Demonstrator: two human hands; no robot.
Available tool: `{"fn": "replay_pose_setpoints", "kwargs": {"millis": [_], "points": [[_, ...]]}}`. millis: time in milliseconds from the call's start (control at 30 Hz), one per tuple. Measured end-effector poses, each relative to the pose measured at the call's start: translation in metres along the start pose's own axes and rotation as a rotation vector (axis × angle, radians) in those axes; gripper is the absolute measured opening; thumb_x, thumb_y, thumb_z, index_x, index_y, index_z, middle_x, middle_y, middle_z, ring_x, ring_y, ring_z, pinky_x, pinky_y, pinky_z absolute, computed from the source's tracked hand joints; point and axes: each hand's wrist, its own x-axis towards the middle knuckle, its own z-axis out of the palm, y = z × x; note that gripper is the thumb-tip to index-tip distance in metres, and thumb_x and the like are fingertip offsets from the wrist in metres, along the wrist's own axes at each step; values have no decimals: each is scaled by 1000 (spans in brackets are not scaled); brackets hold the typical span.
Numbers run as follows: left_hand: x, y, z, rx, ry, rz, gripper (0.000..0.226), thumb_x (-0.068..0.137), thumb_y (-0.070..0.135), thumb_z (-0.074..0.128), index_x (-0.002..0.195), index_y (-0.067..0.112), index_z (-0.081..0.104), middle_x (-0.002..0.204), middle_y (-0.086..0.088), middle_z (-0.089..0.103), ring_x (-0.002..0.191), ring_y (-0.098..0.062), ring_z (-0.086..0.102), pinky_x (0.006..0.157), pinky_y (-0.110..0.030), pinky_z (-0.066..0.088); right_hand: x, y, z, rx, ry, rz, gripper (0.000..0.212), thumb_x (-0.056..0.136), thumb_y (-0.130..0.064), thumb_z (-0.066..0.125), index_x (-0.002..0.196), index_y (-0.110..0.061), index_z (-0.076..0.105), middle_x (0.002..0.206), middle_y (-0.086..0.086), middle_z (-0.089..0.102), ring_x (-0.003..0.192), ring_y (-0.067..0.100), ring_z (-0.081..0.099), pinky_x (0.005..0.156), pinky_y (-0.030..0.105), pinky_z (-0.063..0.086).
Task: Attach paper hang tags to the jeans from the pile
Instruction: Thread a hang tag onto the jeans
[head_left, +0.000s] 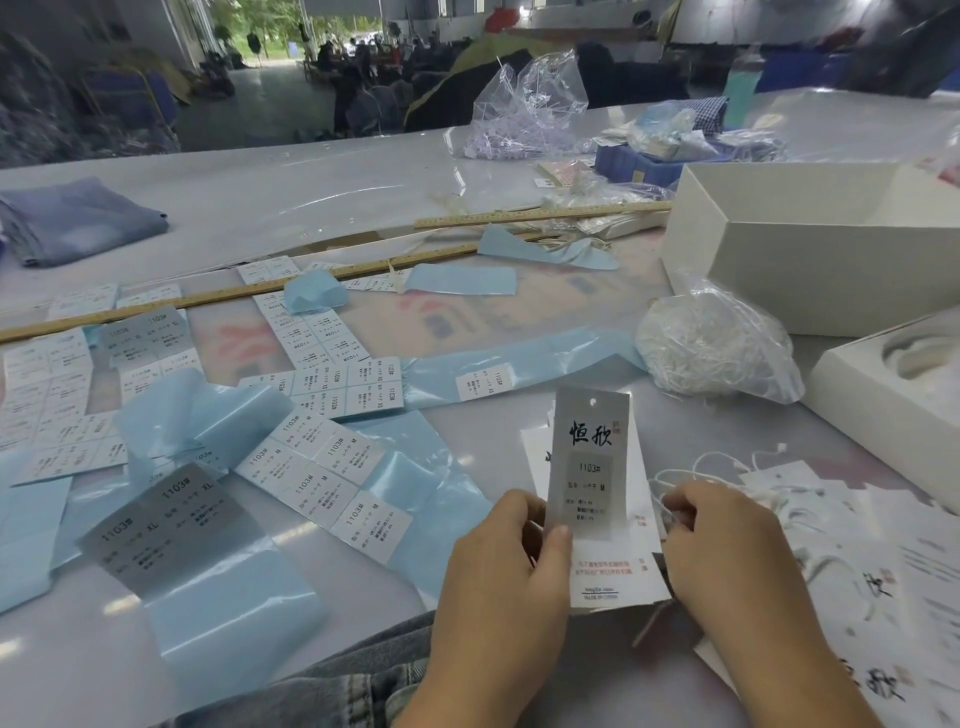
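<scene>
Upright near the table's (363, 171) front edge, held a white tag (589, 467) with a punched hole at top and a grey 1103# sticker on its face, thumb of the left hand (511, 566) pressed on its lower left corner, more tags stacked behind. Just beside, curled the right hand (727, 551) at the stack's right edge, fingertips pinched on thin white string (691, 467). Farther out, lay sticker sheets (322, 478) on blue backing to the left, a bag of strings (717, 343) and white boxes (810, 244) to the right, two rulers (249, 291) behind, folded jeans (78, 218) far left, more denim at the near edge.
</scene>
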Motion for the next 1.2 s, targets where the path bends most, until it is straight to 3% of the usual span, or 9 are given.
{"fn": "replay_pose_setpoints", "kwargs": {"millis": [167,333,433,633,733,833,967,1067,1200], "points": [[-1,5,-2,-30,0,14,11,95,30,58,85,27,60,78,18,66,70,2,62,56,-15,47,-2,-2,-6,82,152,-97,15,90,-12,62,83,-15,75,78,2,64,68,22,55,59,32,42],[0,10,-5,-165,-17,-22,15,78,30,51,74,16,52,69,15,61,57,-2,52,50,-15,41,-5,-16,-16,461,272,-185,21,91,-20,65,71,-22,67,65,-6,65,68,14,61,58,30,44],[-1,11,-6,-259,-22,-43,26,68,31,44,81,14,58,77,7,68,67,-7,62,54,-24,48,-11,-29,-22,819,138,-229,22,97,-17,59,80,-28,69,74,-9,72,65,7,64,59,21,52],[-6,13,-11,-464,-167,5,36,68,22,49,97,15,69,90,-2,74,87,-23,68,73,-40,56,-22,-49,-30,1127,-86,-244,32,88,-19,47,93,-34,74,80,1,75,70,19,68,64,34,58],[-15,21,-13,-585,-307,6,29,80,34,65,104,21,75,100,-8,76,96,-26,72,84,-43,59,-30,-52,-35,1126,-192,-218,30,81,-18,47,85,-28,75,78,6,75,69,25,72,58,41,58],[-24,28,-22,-625,-273,-12,22,87,36,63,104,28,76,100,-7,76,94,-25,73,81,-41,60,-38,-56,-43,1106,-205,-265,29,74,-13,45,77,-21,73,76,7,75,67,27,73,54,41,58],[-47,27,-46,-607,-234,-77,32,74,50,69,98,30,76,98,-7,76,91,-31,72,79,-38,57,-49,-57,-53,1263,-152,-255,25,66,-3,49,72,-9,73,66,12,67,57,21,61,53,27,52],[-72,19,-61,-571,-172,-159,28,72,44,68,88,25,79,88,-12,76,78,-33,71,64,-33,54,-66,-57,-56,1429,-314,-191,17,63,-2,58,70,-6,73,66,14,64,54,17,56,49,23,48],[-105,18,-77,-511,-193,-209,22,72,33,63,85,32,80,97,-14,75,97,-36,70,87,-50,55,-99,-66,-62,1458,-484,-123,23,47,-11,85,61,-12,66,52,10,50,42,15,47,42,21,44]]}}
